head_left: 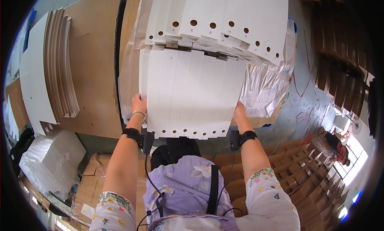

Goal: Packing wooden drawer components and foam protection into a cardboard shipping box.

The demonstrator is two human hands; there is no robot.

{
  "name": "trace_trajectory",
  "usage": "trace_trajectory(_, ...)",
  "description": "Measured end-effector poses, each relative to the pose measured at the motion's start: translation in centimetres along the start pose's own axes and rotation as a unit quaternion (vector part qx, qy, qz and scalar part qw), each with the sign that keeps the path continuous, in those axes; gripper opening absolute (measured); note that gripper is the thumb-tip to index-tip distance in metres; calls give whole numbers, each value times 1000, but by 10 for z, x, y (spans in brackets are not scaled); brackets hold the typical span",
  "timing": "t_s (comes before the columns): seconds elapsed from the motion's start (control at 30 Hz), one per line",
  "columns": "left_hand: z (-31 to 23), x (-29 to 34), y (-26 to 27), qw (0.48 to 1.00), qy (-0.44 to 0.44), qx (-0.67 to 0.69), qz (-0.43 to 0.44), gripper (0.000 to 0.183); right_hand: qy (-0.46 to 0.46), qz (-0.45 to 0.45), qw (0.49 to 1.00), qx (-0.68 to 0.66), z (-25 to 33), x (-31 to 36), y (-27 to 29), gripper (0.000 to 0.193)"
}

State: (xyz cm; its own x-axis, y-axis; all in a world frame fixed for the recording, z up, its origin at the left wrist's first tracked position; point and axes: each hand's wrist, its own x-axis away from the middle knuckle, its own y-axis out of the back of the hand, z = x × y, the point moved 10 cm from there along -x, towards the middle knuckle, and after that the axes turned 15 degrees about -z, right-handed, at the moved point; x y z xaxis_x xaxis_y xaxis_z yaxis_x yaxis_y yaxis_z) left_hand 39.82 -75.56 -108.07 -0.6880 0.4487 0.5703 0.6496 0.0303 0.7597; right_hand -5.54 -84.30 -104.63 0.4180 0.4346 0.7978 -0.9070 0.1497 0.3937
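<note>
A wide, fanned batch of white card strips (192, 91) lies in front of me, each with a round hole near its front end. My left hand (139, 104) is at the left edge of the batch, fingers curled against it. At the right edge, my right hand (239, 112) grips the side, its fingers partly hidden by the card. Just beyond lies another pile of white strips (224, 7), whose holed ends face me and rest against the far end of the nearer batch.
Clear plastic wrapping (264, 89) and brown paper lie under the piles. To the left, more white sheets (38, 75) stand on a brown board (94, 71). A plastic-wrapped block (54, 163) sits lower left. Rows of brown cardboard (288, 171) fill the lower right; another person (338, 149) is beyond.
</note>
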Motion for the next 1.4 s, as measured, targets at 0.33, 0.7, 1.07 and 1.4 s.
trace_trajectory(0.33,19,21,63,984,8,180,-7,31,115,-49,967,220,-16,-49,45,32)
trace_trajectory(0.7,128,192,301,788,153,589,-90,43,312,9,917,250,87,106,208,21)
trace_trajectory(1.07,255,517,558,740,98,574,-336,63,369,386,803,263,110,501,-168,32)
trace_trajectory(1.4,419,890,585,497,289,457,-679,54,420,719,369,412,-205,1030,-214,18)
